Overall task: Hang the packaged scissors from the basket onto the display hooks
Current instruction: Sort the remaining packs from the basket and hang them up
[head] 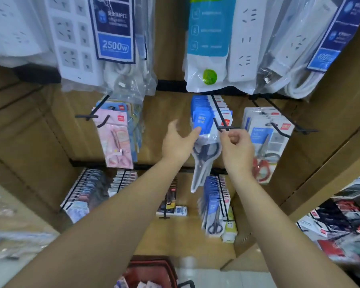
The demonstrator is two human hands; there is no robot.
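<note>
Now we have the packaged scissors (205,154), a dark-handled pair in a clear blister under a blue card, up in the air between our hands, hanging tilted with the blades pointing down and to the left. Its top edge sits just below the tip of the black display hook (229,128), but blur keeps us from telling whether the hang hole is over the wire yet. Our left hand (178,142) is spread wide, with only a fingertip touching the blue card. Our right hand (237,146) is curled, and its thumb and forefinger seem to pinch the pack's upper right corner beside the hook tip. Behind it, a row of matching blue-carded packs (202,107) fills the same hook. We judge the risks like this: with so light a pinch the pack could slip and drop, or the hole could miss the tip. A crowded hook might also push it back off. Red-handled scissors (264,146) hang to the right, power strips (245,42) hang above, and the red basket (154,271) sits below.
</note>
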